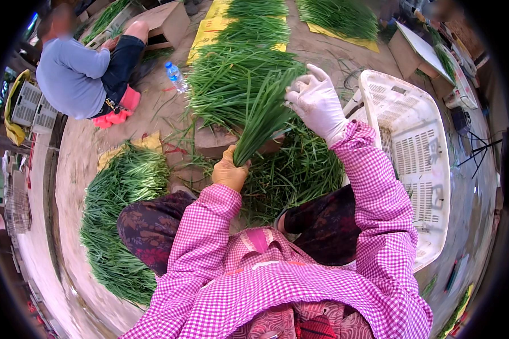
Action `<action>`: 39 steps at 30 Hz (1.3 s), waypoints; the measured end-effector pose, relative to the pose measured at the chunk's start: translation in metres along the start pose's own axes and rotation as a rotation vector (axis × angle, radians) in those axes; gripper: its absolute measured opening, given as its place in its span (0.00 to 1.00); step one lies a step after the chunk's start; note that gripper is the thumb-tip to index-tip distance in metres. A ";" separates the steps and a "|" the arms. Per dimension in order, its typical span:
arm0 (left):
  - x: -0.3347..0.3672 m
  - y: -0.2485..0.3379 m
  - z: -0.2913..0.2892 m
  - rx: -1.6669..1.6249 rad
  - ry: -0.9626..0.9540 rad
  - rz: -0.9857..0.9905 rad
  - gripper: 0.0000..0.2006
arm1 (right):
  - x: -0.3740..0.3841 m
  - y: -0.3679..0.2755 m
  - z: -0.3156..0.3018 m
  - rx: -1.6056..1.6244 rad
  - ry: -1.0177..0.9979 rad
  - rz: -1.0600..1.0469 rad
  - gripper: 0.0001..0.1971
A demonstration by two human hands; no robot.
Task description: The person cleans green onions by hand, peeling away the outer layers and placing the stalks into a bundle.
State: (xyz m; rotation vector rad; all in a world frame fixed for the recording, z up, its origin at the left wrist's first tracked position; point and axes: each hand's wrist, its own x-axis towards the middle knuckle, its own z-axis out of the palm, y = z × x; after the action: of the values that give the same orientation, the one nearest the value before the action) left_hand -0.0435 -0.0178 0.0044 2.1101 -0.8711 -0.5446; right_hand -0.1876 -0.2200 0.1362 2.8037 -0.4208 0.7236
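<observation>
My left hand point(230, 171), in a tan-orange glove, is closed round the lower end of a bunch of garlic chives point(268, 110). The long green leaves slant up and to the right from my fist. Beside their upper part is my right hand point(318, 104) in a white, soiled glove, its fingers bent but apart; whether they touch the leaf tips I cannot tell. Behind the held bunch lies a large pile of chives point(223, 85) on a low support. Loose green leaves and trimmings point(300, 169) cover the ground between my legs.
At my right stands a large white plastic crate point(415, 152). Another heap of chives point(116, 220) lies left of my knee. A water bottle point(176, 77) stands near the pile. A seated person point(76, 68) is at far left. More chives point(342, 17) lie on yellow sheets farther off.
</observation>
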 end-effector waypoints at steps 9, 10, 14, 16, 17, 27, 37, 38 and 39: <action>0.000 0.021 -0.044 0.284 0.327 0.426 0.25 | -0.007 0.036 -0.012 0.569 0.281 0.392 0.05; 0.002 0.015 -0.048 0.308 0.366 0.453 0.26 | -0.008 0.040 -0.017 0.702 0.297 0.532 0.06; 0.003 0.002 -0.059 0.445 0.461 0.526 0.27 | -0.011 0.038 -0.023 0.907 0.322 0.776 0.09; 0.003 0.000 -0.062 0.513 0.466 0.524 0.26 | -0.012 0.035 -0.022 0.806 0.320 0.673 0.10; 0.002 -0.001 -0.062 0.546 0.468 0.523 0.26 | -0.011 0.030 -0.020 0.737 0.316 0.592 0.10; 0.003 0.003 -0.065 0.699 0.567 0.649 0.26 | -0.014 0.013 -0.005 0.592 -0.048 -0.011 0.09; -0.008 0.015 -0.075 0.409 0.517 0.544 0.18 | -0.043 0.091 -0.002 0.601 0.211 0.465 0.15; -0.013 0.020 -0.081 0.262 0.446 0.399 0.22 | -0.048 0.102 0.017 0.683 0.182 0.434 0.15; -0.021 0.031 -0.093 0.177 0.374 0.271 0.22 | -0.044 0.096 0.020 1.098 0.133 0.780 0.14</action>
State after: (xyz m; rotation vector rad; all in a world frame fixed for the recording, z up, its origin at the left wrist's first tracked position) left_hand -0.0127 0.0296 0.0877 2.1084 -0.9897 0.0707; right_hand -0.2472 -0.3061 0.1102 3.4511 -1.5292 1.7086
